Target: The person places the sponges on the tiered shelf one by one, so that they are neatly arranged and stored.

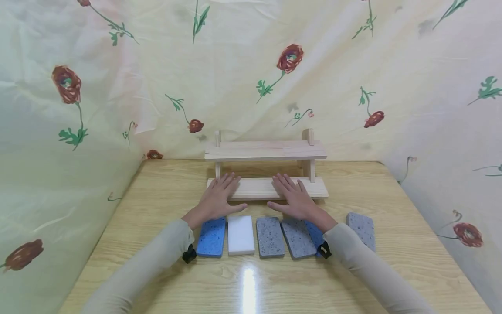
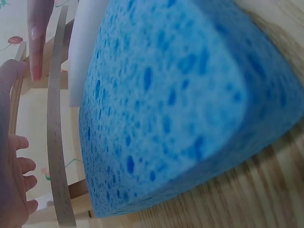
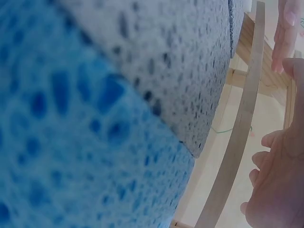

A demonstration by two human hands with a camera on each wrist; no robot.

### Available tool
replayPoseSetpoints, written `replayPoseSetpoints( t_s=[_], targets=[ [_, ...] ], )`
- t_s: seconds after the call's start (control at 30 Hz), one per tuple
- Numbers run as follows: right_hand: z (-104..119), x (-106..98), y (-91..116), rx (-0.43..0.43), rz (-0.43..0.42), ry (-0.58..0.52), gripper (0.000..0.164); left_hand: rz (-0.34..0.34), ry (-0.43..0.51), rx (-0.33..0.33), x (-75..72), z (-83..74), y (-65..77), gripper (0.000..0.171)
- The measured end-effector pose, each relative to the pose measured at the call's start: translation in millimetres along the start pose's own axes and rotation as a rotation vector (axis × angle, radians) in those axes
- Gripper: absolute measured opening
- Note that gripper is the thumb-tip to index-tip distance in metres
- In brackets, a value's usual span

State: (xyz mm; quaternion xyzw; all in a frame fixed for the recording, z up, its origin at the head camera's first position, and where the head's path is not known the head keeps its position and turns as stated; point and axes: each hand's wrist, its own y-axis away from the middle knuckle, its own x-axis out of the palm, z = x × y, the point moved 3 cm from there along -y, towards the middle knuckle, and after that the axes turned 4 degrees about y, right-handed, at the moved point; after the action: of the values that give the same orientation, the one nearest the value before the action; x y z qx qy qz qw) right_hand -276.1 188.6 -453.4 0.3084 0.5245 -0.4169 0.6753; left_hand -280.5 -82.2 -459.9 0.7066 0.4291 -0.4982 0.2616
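Left hand (image 1: 217, 198) and right hand (image 1: 295, 199) apart, straight-fingered over the wooden shelf (image 1: 255, 189) at frame centre, sponges (image 1: 270, 237) lower in frame near the wrists, on the counter (image 1: 219, 285)

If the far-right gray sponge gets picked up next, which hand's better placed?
Probably the right hand: it holds nothing and is nearer, its sleeve passing close by that gray sponge. The left hand, also free, is farther away.

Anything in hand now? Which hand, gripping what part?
Nothing held: left hand and right hand both lie open, fingers extended at the lower wooden shelf; contact unclear.
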Motion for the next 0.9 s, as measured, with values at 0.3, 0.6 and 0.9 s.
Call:
replayPoseSetpoints(
  t_s=[0.3, 0.6, 0.9],
  targets=[
    [2.1, -2.6, -0.1, 0.004, 0.017, 0.0, 0.093, 0.002, -0.01, 0.006, -0.4, -0.1, 0.7, 0.1],
    [2.4, -5.4, -1.2, -0.01, 0.018, -0.003, 0.094, -0.015, -0.032, 0.021, -5.2, 3.1, 2.5, 0.1],
    [9.2, -12.0, -1.8, -0.054, 0.015, -0.007, 0.092, -0.063, -0.032, 0.034, -16.2, 14.7, 6.8, 0.099]
  ],
)
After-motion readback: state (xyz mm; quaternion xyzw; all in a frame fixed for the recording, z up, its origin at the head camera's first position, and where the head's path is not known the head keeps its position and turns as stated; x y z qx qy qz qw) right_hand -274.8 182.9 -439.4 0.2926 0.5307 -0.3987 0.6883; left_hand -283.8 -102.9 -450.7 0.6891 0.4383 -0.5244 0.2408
